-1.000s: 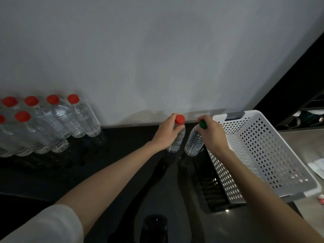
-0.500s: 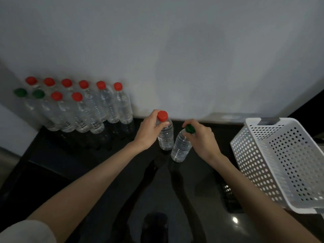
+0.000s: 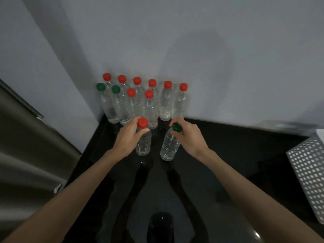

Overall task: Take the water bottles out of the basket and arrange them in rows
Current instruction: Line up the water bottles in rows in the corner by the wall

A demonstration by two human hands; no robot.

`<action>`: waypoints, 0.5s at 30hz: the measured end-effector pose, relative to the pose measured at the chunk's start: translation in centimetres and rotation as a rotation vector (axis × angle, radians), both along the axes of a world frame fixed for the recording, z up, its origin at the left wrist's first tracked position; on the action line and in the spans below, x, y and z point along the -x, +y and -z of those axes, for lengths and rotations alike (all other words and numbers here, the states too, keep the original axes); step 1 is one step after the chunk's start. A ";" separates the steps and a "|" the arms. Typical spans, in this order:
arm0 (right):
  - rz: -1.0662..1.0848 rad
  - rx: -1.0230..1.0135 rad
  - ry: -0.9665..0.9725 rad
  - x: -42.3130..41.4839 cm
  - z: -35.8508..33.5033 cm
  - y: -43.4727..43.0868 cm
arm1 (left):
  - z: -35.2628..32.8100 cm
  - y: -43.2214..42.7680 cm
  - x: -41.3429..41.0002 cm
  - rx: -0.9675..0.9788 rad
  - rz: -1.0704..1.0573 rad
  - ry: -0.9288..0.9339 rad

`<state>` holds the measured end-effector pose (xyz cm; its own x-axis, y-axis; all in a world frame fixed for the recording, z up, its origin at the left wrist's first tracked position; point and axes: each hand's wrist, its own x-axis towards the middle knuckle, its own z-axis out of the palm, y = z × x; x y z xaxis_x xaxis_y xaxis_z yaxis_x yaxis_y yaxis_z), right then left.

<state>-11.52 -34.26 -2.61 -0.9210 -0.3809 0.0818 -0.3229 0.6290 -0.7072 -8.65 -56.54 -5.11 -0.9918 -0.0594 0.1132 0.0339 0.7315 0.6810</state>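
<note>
A glossy black worktop (image 3: 228,155) runs into a corner of pale grey wall (image 3: 192,50), and both bare forearms reach in from the bottom of the frame. At centre, the left grip (image 3: 128,135) is curled round the neck of a red-capped bottle (image 3: 143,144), thumb and fingers pinching just under the cap; the bottle stands upright. Just to its right, the right grip (image 3: 190,137) pinches a green-capped bottle (image 3: 169,148) at its cap, and this bottle leans a little, its top towards the right. The two held bottles are near each other but apart, and it cannot be told whether their bases touch the worktop or hang just above it. Directly behind them, in the upper middle of the frame, the placed bottles (image 3: 165,104) stand upright in two rows: six red caps in the back row against the wall, and in front of it two green caps, then two red, counted from the left. The red-capped bottle in the left grip sits just in front of the right end of that front row. At the right edge of the frame is the white perforated basket (image 3: 308,172), well apart from the bottles; only its side wall shows, so its contents cannot be told. A grey steel-like panel (image 3: 26,146) fills the left side.
</note>
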 end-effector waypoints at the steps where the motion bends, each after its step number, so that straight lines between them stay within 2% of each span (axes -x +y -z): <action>1: -0.011 0.004 0.003 0.0 0.2 -1.4 | 0.2 -1.3 -0.2 -0.003 -0.006 -0.008; 8: -0.021 -0.025 0.083 0.9 0.9 -9.0 | 1.0 -7.5 -0.5 -0.036 -0.024 -0.032; 15: -0.072 -0.154 0.055 2.6 0.3 -10.8 | 1.2 -9.6 -0.3 -0.129 0.040 -0.036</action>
